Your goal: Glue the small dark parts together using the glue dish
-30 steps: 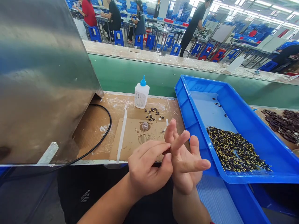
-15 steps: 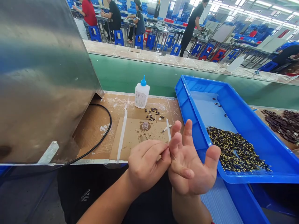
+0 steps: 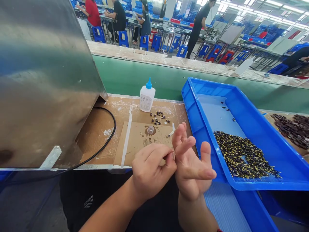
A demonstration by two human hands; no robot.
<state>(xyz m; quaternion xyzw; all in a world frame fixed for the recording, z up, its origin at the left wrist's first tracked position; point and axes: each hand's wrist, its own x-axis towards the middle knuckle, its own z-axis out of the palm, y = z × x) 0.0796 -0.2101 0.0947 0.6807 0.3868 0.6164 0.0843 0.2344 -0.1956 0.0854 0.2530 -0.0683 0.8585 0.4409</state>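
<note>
My left hand is closed, thumb and forefinger pinched together beside the right palm. Whatever sits in that pinch is too small to make out. My right hand is turned palm up, its fingers spread apart, and its edge meets the left fingertips. Beyond the hands lies a sheet of cardboard bearing a small clear cup in a wet stain. A thin syringe-like applicator rests near the right fingertips. Several small black-and-yellow parts are scattered behind the cup.
A white squeeze bottle with a blue nozzle stands at the back. On the right, a blue tray holds a heap of black-and-yellow parts. Left are a metal housing and a black cable. Dark brown pieces lie far right.
My right hand has rotated, its thumb and fingers swinging leftward and the palm appearing narrower. The left hand keeps its pinch in nearly the same place.
</note>
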